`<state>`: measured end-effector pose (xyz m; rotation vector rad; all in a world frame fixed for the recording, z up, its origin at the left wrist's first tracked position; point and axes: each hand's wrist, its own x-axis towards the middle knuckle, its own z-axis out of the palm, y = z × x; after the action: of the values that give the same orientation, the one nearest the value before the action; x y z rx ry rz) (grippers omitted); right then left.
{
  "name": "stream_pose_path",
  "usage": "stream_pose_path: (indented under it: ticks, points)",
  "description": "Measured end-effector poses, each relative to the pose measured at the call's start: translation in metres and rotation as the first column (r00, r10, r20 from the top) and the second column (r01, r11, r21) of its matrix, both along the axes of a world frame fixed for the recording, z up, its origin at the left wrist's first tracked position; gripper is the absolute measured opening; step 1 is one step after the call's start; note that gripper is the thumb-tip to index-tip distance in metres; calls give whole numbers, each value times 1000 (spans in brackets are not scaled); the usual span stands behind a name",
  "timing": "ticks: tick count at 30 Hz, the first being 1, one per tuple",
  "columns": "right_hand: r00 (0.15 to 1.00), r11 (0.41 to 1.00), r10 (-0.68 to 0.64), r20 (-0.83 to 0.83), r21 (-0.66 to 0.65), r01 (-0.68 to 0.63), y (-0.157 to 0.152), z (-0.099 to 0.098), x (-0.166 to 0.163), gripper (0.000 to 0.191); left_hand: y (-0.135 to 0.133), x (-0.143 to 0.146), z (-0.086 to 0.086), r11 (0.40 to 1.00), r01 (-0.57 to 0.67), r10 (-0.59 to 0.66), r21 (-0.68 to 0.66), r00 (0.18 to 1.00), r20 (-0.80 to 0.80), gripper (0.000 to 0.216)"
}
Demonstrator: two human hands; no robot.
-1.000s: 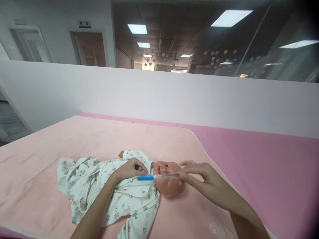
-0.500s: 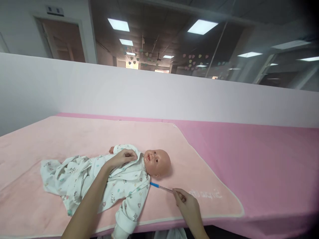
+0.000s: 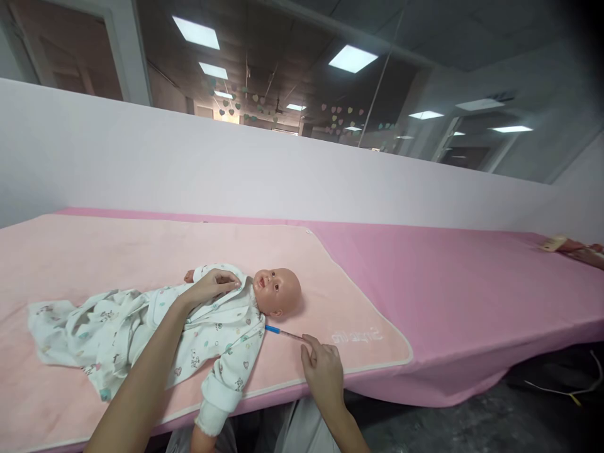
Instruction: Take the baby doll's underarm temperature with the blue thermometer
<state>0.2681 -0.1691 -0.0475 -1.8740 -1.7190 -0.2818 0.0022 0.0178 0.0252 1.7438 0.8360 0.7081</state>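
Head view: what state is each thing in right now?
Doll: lying face up, dressed.
Thermometer: lying beside the doll, blue tip toward it.
Left hand: resting on doll's chest, fingers curled.
Right hand: fingers pinching thermometer's clear end.
Blanket: spread flat under doll.

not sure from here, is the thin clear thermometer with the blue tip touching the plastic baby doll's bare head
Apart. The head view shows a strip of pale pink blanket between the blue-tipped thermometer and the doll's head.
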Motion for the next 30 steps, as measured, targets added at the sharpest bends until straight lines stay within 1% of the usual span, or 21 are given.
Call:
stream_pose_path:
  ticks: [3,6,8,9,11,14,15,17,20,22,26,30]
  points:
    - [1000,1000,-2,-8,-1,2,-1,1,1,32,-2,0,2,1000,4,-4,2,1000,1,38]
    - [996,1000,10,-88,14,-8,-1,7,-2,33,-5,0,5,1000,19,-19,16,1000,17,34]
    - [990,998,45,-134,41,-39,2,13,-11,32,-6,0,6,1000,23,-23,11,999,29,33]
    - [987,996,81,-142,55,-74,5,17,-19,32,-6,0,6,1000,24,-24,9,999,33,33]
    - [972,980,191,-133,78,-182,15,27,-38,31,-5,1,4,1000,22,-22,10,999,40,32]
    - [916,921,387,-110,97,-377,39,42,-71,33,-3,2,2,1000,8,-9,22,999,44,31]
    - [894,899,435,-102,102,-426,48,45,-81,34,-2,2,2,1000,7,-8,22,999,39,31]
    - [863,866,496,-98,130,-483,66,48,-98,34,-1,2,2,1000,12,-12,26,1000,26,30]
    - [843,844,523,-130,218,-490,86,44,-111,32,-1,3,4,999,23,-24,47,1000,13,28]
    - [830,832,534,-160,273,-483,93,37,-114,30,-2,3,6,998,30,-30,57,999,9,27]
    - [803,813,555,-219,347,-467,95,26,-113,29,-3,4,6,998,35,-35,57,999,-6,27]
    - [799,814,549,-246,373,-445,94,23,-112,29,-1,3,4,998,52,-52,40,999,-5,27]
